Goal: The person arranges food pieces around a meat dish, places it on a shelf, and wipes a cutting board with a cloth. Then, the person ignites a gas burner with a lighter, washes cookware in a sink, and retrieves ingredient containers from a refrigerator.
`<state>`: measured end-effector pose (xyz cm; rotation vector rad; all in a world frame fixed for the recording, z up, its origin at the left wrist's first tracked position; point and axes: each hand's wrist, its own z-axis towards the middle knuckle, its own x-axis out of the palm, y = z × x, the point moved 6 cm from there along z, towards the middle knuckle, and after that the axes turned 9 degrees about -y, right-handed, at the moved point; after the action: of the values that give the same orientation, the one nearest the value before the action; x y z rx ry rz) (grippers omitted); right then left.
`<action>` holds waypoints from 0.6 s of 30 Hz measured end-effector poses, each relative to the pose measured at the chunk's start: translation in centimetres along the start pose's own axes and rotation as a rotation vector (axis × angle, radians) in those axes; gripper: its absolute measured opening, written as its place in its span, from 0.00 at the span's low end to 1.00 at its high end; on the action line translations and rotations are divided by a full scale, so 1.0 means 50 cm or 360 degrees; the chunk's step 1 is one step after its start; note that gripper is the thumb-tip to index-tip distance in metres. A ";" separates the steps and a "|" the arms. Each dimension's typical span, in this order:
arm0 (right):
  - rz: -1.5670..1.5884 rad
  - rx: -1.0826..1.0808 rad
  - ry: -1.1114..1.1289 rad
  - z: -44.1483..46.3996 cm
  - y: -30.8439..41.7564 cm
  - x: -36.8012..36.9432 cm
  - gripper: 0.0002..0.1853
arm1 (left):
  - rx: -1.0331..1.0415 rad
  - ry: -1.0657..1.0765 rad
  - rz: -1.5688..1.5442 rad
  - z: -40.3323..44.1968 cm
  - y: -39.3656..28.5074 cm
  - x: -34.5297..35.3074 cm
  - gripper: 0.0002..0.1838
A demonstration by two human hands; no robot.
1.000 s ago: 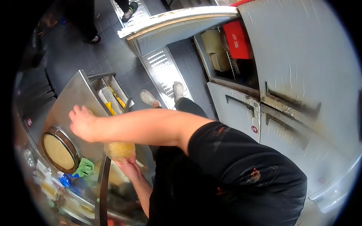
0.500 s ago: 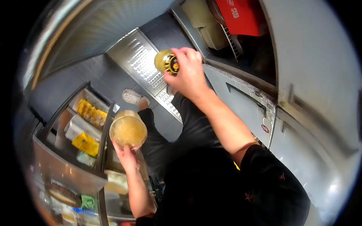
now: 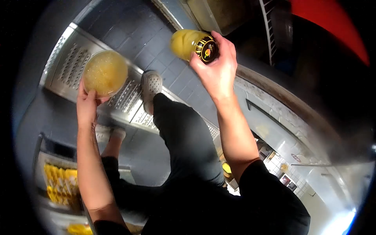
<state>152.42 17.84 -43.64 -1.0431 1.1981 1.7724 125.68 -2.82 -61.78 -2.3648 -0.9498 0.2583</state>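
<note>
My left hand (image 3: 89, 102) grips a round clear tub (image 3: 105, 73) from its near side; pale yellow, cloudy contents show through its top. In my right hand (image 3: 219, 62) is a glass jar (image 3: 187, 44) of yellowish contents, tipped on its side. Thumb and fingers clasp the jar around its black and yellow lid (image 3: 206, 49), which faces me and bears an orange-and-green picture. Both items are held in the air over the floor, well apart from each other.
Below lies a perforated metal floor grate (image 3: 125, 94) on dark tiles (image 3: 150, 47). At lower left, an open drawer holds yellow packages (image 3: 60, 182). A dark opening with a white wire rack (image 3: 267, 27) and a red panel (image 3: 333, 23) is at upper right. A metal door (image 3: 270, 121) stands at right.
I have turned and stepped forward, so the drawer now sits lower left and the grate lies beneath the tub. Both hands still hold the same things; the dark opening is closer.
</note>
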 end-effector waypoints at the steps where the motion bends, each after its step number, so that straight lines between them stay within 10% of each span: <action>1: 0.0035 0.0031 -0.0023 -0.003 -0.019 0.015 0.33 | 0.0010 0.0020 0.0022 0.037 0.014 0.018 0.29; 18: -0.0113 0.0630 -0.1146 0.160 -0.374 0.023 0.34 | 0.0120 0.0077 -0.0084 0.235 0.116 0.084 0.28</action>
<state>166.94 30.95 -49.26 -0.1743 0.9646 1.5563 127.68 1.78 -74.57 -2.2640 -0.9613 0.2117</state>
